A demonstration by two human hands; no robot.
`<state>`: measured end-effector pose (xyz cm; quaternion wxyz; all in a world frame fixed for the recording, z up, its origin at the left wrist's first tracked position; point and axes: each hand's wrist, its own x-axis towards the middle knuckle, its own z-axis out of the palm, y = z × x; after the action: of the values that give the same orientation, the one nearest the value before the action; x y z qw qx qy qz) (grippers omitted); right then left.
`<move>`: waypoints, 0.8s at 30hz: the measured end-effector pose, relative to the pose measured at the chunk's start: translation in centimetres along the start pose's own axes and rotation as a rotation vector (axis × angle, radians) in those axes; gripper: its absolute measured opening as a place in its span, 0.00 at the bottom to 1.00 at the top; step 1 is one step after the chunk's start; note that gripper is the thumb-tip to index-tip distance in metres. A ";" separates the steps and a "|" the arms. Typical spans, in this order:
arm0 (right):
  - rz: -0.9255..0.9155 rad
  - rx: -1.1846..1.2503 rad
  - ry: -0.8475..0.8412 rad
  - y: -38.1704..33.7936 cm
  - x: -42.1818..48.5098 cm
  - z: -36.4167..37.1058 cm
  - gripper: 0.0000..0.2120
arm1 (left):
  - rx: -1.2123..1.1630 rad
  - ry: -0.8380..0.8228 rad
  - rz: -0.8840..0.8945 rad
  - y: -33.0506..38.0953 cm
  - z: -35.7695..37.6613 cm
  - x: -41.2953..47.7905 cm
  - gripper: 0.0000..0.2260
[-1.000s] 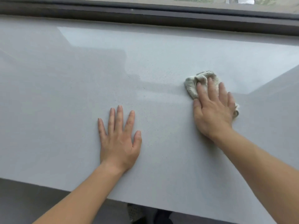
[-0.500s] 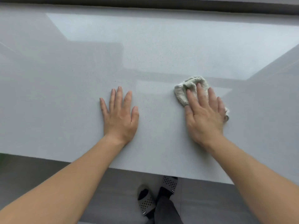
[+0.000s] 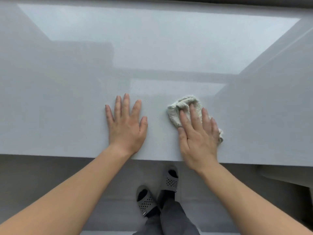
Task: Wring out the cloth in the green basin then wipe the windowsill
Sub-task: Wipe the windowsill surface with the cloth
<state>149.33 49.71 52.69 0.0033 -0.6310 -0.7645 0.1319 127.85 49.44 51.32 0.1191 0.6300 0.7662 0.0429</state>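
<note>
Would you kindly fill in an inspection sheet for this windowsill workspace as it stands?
Surface: windowsill pale grey, glossy, reflecting the window.
Job's things: cloth crumpled on the sill; green basin not in view.
Clutter: nothing seen.
Grippers: left hand flat on the sill, fingers spread; right hand presses the cloth with straight fingers.
Cables: nothing seen.
Surroundings: grey floor below, the person's slippers, dark window frame at top.

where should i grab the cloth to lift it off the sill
Pinch the cloth by its raised, bunched far folds, coming down from above: they stand proud of the windowsill past the fingers of the right hand, while the rest lies flattened under it.
</note>
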 end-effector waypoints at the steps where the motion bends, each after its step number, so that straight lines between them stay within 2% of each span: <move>1: -0.101 -0.034 -0.012 -0.1 -1.4 0.3 0.26 | 0.009 -0.003 -0.010 0.3 0.1 0.1 0.30; 4: -0.389 -0.113 -0.077 3.3 -3.1 0.0 0.25 | 0.029 -0.003 0.004 1.2 0.2 0.4 0.30; 6: -0.397 -0.142 -0.069 6.5 -1.4 -1.0 0.25 | -0.001 0.013 0.050 2.1 0.1 1.2 0.30; 7: -0.318 -0.133 -0.047 7.9 0.1 -1.5 0.25 | -0.030 0.013 0.075 2.8 0.2 1.7 0.30; 10: 0.112 0.004 -0.017 9.6 3.9 -2.4 0.27 | -0.012 -0.028 0.127 5.7 0.8 2.8 0.30; 12: 0.200 -0.018 0.011 7.8 3.2 -1.9 0.28 | 0.099 -0.059 0.129 7.0 1.4 2.7 0.29; 15: -0.111 -0.090 -0.013 5.6 -2.1 -0.7 0.27 | 0.139 -0.058 0.108 7.2 1.7 2.6 0.29; 17: -0.349 -0.109 -0.056 7.0 -3.5 -0.9 0.26 | 0.132 -0.053 0.106 7.1 1.5 2.7 0.29; 19: -0.430 -0.124 -0.085 9.9 -1.0 -1.7 0.25 | 0.137 -0.072 0.102 7.2 1.3 2.7 0.29; 21: -0.320 -0.128 -0.057 12.6 3.4 -2.7 0.26 | 0.137 -0.091 0.104 7.4 1.3 2.7 0.29; 24: 0.079 0.011 -0.026 14.2 9.7 -4.1 0.26 | 0.104 -0.024 0.118 7.6 0.5 3.2 0.27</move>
<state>161.77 62.30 52.19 -0.0083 -0.6590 -0.7381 0.1444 134.61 54.09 52.02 0.0926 0.6798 0.7275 0.0022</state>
